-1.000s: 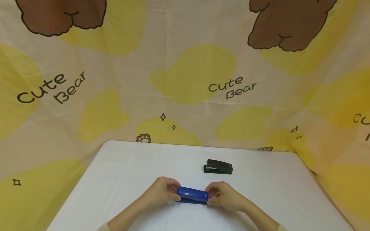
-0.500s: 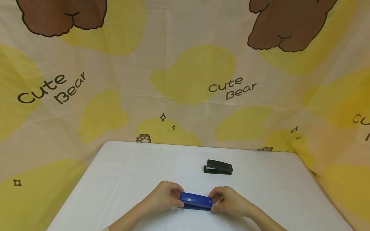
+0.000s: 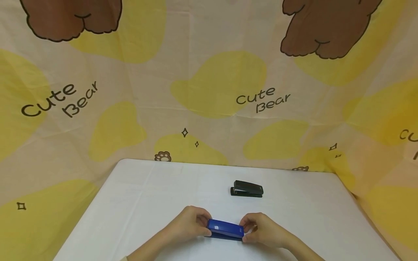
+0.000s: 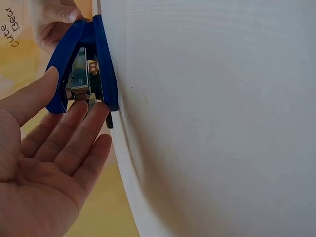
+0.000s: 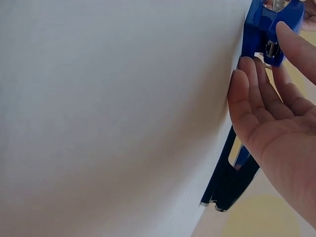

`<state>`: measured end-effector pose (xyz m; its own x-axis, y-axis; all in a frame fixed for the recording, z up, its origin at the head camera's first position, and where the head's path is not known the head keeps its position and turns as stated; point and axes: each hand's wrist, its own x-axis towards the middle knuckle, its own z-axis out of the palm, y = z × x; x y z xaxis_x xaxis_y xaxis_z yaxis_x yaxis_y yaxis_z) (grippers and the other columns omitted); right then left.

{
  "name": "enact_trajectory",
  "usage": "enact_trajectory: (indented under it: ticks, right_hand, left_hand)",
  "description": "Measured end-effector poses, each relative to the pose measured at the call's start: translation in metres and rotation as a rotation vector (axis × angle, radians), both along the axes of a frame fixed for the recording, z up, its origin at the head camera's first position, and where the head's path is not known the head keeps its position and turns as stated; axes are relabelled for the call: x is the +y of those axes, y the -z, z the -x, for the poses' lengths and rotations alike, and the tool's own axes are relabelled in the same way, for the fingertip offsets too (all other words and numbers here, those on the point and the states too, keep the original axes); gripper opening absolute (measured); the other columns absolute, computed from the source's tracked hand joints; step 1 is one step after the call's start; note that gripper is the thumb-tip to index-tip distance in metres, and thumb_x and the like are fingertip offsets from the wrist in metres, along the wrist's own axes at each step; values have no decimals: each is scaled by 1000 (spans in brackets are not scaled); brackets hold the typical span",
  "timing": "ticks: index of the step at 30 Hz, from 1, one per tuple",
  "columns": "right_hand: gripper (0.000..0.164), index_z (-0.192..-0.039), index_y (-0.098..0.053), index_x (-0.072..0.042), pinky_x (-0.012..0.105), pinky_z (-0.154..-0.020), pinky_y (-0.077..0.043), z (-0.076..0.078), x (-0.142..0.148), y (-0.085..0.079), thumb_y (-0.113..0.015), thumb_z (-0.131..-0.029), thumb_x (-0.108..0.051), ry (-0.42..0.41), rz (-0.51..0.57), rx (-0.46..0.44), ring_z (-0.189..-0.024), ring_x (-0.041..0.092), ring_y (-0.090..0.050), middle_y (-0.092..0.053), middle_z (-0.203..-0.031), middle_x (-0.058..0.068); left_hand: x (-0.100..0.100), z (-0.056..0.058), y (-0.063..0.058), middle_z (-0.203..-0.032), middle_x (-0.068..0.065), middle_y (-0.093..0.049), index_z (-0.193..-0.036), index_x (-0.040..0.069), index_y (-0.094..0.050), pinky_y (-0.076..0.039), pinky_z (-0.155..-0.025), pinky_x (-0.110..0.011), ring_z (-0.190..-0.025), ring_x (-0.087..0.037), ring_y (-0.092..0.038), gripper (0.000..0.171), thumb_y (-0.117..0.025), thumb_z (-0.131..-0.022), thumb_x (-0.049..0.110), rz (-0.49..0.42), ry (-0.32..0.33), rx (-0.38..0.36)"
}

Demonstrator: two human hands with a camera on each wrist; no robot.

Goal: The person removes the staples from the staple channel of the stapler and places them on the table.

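Note:
A blue stapler (image 3: 225, 228) sits on the white table near the person, its top arm raised at an angle over the base. My left hand (image 3: 192, 224) pinches its left end, thumb on the near side and fingers behind. At the right end, my right hand (image 3: 261, 230) pinches it in the same way. From the left wrist, the front of the blue stapler (image 4: 107, 74) shows a metal staple track between arm and base. In the right wrist view, the thumb touches the hinge end of the blue stapler (image 5: 254, 32), with fingertips beside it.
A black stapler (image 3: 246, 189) stands behind the blue one, slightly to the right. The white table (image 3: 156, 192) has its far edge against a yellow and beige curtain (image 3: 209, 83) printed with bears and lettering.
Both hands have shifted the blue stapler to the right and a little towards the person, keeping hold of its two ends. The black stapler stays in place.

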<state>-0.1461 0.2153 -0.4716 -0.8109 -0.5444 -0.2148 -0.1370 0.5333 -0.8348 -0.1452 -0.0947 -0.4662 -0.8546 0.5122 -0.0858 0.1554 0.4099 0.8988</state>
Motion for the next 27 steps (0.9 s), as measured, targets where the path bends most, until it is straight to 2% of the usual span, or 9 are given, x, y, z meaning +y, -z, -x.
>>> enact_trajectory:
  ticks: [4,12,16,23,27]
  right_hand:
    - [31,-108,-70,-8,24,-77,-51,1,1,-2,-88,-82,-8,-13,4,12,-89,19,-62,-68,-97,-1]
    - [33,-113,-72,-8,26,-79,-52,5,-1,-6,-86,-86,-19,-21,23,150,-95,13,-64,-72,-107,-1]
    - [33,-113,-72,-8,27,-79,-51,6,-8,-9,-87,-86,-21,0,30,150,-96,13,-64,-72,-109,1]
    - [36,-115,-72,-6,29,-82,-50,6,-23,-14,-87,-85,-19,10,49,130,-100,20,-65,-72,-110,2]
    - [36,-116,-72,-7,29,-84,-50,6,-30,-13,-87,-86,-20,13,45,121,-100,20,-65,-72,-110,0]
  left_hand:
    - [-4,1,-1,-89,4,-71,-105,9,-76,-53,-70,-26,-79,-12,-65,33,-90,-75,5,11,15,-3]
    - [-14,6,-1,-88,1,-69,-110,-1,-75,-48,-67,-26,-74,-12,-58,41,-91,-73,5,79,1,68]
    - [-15,7,1,-83,2,-67,-108,-3,-75,-48,-68,-27,-74,-13,-58,41,-91,-72,7,95,-17,27]
    - [-12,5,4,-71,2,-63,-106,-1,-75,-45,-60,-28,-64,-13,-56,37,-89,-73,5,98,-60,-61]
    - [-8,4,7,-68,2,-62,-104,0,-75,-44,-59,-28,-62,-12,-55,35,-89,-73,4,100,-74,-84]
